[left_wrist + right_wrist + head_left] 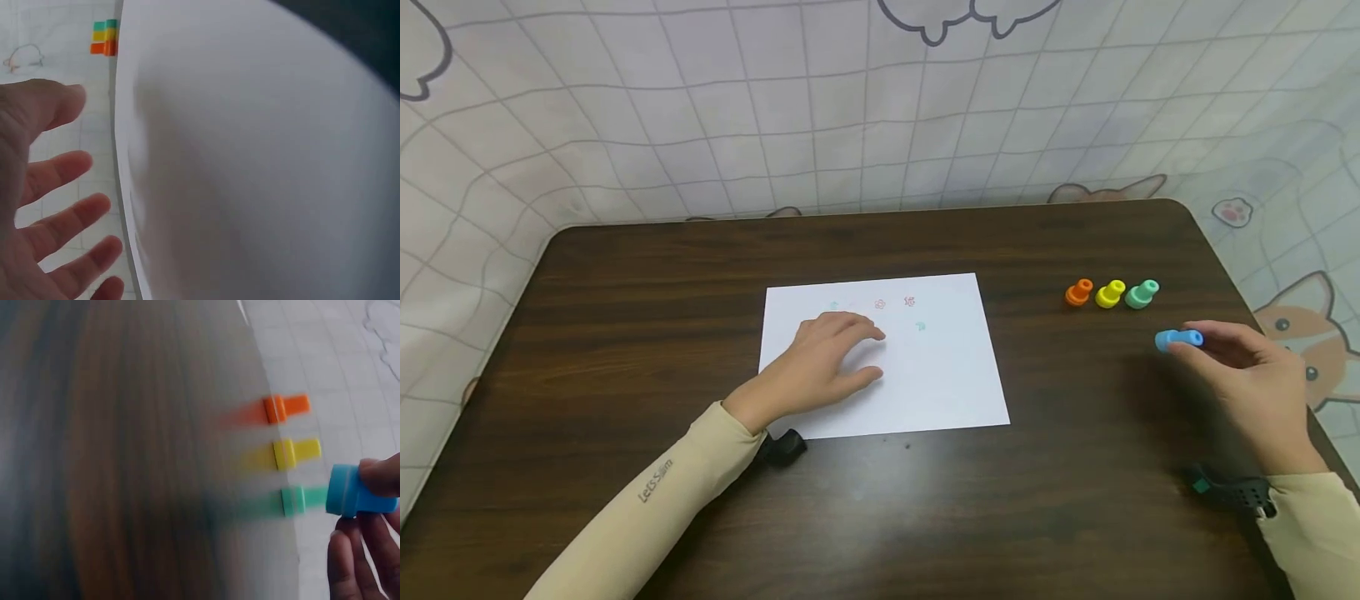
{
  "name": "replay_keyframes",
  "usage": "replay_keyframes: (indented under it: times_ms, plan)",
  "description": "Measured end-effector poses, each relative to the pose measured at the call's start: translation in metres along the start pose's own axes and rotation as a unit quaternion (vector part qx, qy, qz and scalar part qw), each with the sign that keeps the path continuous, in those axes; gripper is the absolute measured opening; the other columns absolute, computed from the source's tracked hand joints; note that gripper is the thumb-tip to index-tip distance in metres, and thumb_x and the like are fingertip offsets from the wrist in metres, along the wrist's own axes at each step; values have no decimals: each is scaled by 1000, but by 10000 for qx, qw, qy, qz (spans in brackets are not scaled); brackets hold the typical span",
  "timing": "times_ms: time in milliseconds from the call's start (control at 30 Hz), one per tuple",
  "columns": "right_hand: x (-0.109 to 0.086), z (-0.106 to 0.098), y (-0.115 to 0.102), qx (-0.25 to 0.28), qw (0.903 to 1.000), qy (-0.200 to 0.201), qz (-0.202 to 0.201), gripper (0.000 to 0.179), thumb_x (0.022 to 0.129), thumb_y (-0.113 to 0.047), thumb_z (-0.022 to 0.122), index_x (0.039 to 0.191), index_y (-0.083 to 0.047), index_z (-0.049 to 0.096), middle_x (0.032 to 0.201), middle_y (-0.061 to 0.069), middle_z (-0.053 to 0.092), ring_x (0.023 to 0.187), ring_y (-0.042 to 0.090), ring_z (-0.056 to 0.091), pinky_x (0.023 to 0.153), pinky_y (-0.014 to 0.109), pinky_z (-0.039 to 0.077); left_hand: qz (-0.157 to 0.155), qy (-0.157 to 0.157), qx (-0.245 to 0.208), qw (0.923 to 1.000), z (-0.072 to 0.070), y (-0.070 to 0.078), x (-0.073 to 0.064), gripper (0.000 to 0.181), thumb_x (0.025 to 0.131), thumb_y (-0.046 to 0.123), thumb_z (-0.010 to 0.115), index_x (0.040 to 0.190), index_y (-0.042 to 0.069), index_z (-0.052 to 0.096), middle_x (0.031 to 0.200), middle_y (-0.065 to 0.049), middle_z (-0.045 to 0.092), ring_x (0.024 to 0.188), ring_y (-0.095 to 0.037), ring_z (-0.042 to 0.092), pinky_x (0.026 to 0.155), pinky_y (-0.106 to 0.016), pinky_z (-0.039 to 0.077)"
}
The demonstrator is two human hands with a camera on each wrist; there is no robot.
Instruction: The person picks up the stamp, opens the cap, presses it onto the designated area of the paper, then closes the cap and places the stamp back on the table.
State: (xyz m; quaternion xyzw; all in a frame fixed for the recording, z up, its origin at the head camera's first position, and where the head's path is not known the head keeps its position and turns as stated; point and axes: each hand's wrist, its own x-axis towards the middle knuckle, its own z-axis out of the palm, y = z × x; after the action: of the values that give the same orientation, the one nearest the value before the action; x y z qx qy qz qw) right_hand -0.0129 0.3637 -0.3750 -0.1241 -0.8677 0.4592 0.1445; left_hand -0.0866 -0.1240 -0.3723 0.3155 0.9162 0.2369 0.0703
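Observation:
A blue stamp [1178, 339] is pinched between thumb and fingers of my right hand [1255, 379], tilted on its side over the table's right part. In the right wrist view the stamp [350, 490] shows its wide end turned away from the palm. My left hand [823, 367], fingers loosely spread and holding nothing, is over the left half of a white sheet of paper [940, 375]. Small red and green printed marks [910, 302] dot the paper's upper part, partly hidden by that hand.
An orange stamp [1078, 292], a yellow stamp [1110, 293] and a green stamp [1142, 293] stand in a row, handles up, beyond the right hand. The dark wooden table [625, 333] has a grid-patterned cloth [850, 108] hanging behind it and at its sides.

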Motion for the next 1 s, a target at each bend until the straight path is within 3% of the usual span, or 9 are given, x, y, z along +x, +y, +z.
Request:
replay_keyframes:
  times_ms: [100, 233, 500, 767, 1000]
  plan:
    - [1, -9, 6, -155, 9996, 36, 246, 40, 88, -13, 83, 125, -5, 71, 96, -34, 69, 86, -17, 66, 75, -2, 48, -82, -96, 386, 9992, 0, -4, -7, 46, 96, 41, 71, 138, 22, 63, 148, -6, 58, 144, -31, 48, 112, -61, 38]
    - [3, -18, 13, -516, 9974, 27, 497, 39, 88, -20, 84, 123, -7, 71, 88, -42, 64, 80, -22, 62, 70, -3, 46, -170, -317, 557, 9978, 0, -6, -12, 54, 95, 42, 73, 143, 23, 59, 154, -9, 52, 147, -36, 44, 112, -64, 37]
    - [7, -28, 24, -690, 9963, -52, 510, 28, 88, -19, 84, 113, -14, 73, 80, -46, 62, 74, -24, 59, 66, -2, 44, -95, -441, 579, 9973, -1, -5, -14, 55, 95, 43, 72, 143, 19, 60, 158, -12, 48, 150, -38, 41, 112, -64, 39]
    - [9, -30, 26, -1148, 9918, -168, 539, 38, 91, -27, 81, 121, -6, 70, 82, -51, 56, 79, -26, 53, 66, -2, 42, -46, -421, 618, 9972, 0, -5, -15, 53, 96, 42, 71, 143, 20, 59, 158, -12, 48, 150, -38, 41, 112, -65, 39]
    - [7, -30, 26, -952, 9938, -220, 523, 36, 90, -23, 82, 121, -9, 70, 82, -48, 59, 77, -26, 56, 66, -2, 43, -17, -440, 614, 9971, 1, -7, -14, 53, 97, 42, 71, 144, 20, 58, 158, -12, 48, 150, -39, 41, 113, -65, 39]
